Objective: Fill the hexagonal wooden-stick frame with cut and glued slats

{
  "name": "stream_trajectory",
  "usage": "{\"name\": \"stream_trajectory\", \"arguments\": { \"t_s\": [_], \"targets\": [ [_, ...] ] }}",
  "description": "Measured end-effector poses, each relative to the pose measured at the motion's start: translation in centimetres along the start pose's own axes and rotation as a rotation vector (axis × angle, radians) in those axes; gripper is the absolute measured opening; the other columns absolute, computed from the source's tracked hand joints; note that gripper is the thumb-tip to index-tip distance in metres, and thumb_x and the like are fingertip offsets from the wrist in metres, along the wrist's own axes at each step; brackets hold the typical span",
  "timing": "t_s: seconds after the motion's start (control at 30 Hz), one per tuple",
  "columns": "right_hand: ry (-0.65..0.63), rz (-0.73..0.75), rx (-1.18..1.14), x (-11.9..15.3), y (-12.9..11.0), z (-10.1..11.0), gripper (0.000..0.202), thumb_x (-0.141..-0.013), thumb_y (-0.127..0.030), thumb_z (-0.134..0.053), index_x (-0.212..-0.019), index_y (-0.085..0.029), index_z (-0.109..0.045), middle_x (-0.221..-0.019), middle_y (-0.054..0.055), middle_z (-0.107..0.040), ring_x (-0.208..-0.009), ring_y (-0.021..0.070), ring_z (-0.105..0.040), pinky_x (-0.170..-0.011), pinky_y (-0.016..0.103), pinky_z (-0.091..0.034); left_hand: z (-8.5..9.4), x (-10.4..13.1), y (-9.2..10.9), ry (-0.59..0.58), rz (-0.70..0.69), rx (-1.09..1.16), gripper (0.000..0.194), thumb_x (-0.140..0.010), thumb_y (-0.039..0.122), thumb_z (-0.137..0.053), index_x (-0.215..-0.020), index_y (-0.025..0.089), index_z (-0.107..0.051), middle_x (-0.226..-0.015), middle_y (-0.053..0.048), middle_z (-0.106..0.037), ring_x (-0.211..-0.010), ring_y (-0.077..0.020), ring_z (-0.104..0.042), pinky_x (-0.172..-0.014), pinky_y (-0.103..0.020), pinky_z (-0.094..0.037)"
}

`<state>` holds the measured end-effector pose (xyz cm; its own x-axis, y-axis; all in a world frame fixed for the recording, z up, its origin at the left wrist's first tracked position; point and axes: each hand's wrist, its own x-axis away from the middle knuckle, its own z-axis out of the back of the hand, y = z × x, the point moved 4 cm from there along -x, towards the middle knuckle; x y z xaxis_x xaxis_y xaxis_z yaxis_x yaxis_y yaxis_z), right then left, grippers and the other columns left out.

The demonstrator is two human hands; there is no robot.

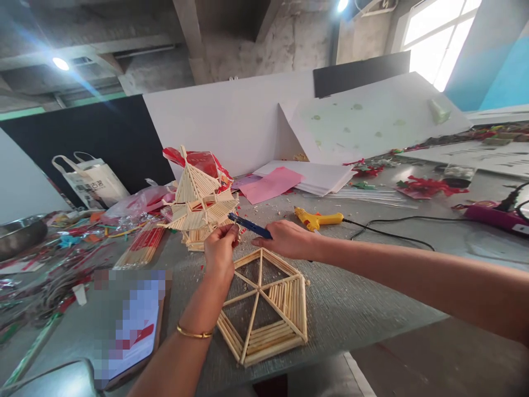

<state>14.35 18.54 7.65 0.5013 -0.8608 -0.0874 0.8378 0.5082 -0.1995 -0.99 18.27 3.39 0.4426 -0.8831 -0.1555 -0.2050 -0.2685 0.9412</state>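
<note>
My right hand (287, 238) is wrapped round a dark blue cutting tool (252, 226), whose tip points left. At that tip, my left hand (222, 248) pinches something too small to make out. Just below both hands a hexagonal frame of wooden sticks (259, 288) lies flat on the table; its right and lower sections are filled with sticks, the lower left one partly, and the upper ones are open. Behind my left hand stands a pagoda-like stick model (198, 201) with a pointed roof.
A yellow glue gun (318, 219) with a black cord lies right of the model. A phone or tablet (136, 331) is at the lower left, near stick packs (142, 242). Pink paper (270, 184) and white boards lie behind. A purple power strip (496, 218) is far right.
</note>
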Motion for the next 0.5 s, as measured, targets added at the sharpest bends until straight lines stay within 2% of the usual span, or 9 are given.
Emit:
{"name": "stream_trajectory", "arguments": {
  "t_s": [0.13,0.4,0.5],
  "targets": [
    [0.097,0.017,0.12,0.24,-0.17,0.33,0.054,-0.084,-0.056,-0.033,-0.084,-0.011,-0.061,-0.077,0.016,-0.065,-0.071,0.0245,-0.062,-0.056,0.028,-0.038,-0.3,0.25,0.13,-0.038,0.047,0.083,0.029,-0.045,0.032,-0.073,-0.059,0.013,-0.058,-0.052,0.005,-0.05,-0.045,-0.0061,-0.042,-0.047,-0.022,-0.037],
    [0.083,-0.001,0.081,0.26,-0.53,0.33,0.05,-0.083,-0.054,-0.035,-0.082,-0.012,-0.063,-0.076,0.015,-0.065,-0.071,0.0257,-0.063,-0.054,0.028,-0.038,-0.13,-0.02,-0.03,-0.013,-0.015,0.076,0.026,-0.049,0.029,-0.072,-0.065,0.012,-0.06,-0.051,0.006,-0.049,-0.046,-0.0055,-0.041,-0.048,-0.02,-0.034],
    [0.07,-0.049,0.039,-0.05,-0.34,0.11,0.053,-0.081,-0.056,-0.035,-0.084,-0.012,-0.064,-0.075,0.015,-0.065,-0.068,0.0247,-0.062,-0.052,0.028,-0.037,0.0,-0.18,-0.03,0.009,-0.052,0.029,0.024,-0.051,0.028,-0.071,-0.066,0.012,-0.06,-0.052,0.005,-0.051,-0.046,-0.0057,-0.041,-0.049,-0.02,-0.034]
  ]
}}
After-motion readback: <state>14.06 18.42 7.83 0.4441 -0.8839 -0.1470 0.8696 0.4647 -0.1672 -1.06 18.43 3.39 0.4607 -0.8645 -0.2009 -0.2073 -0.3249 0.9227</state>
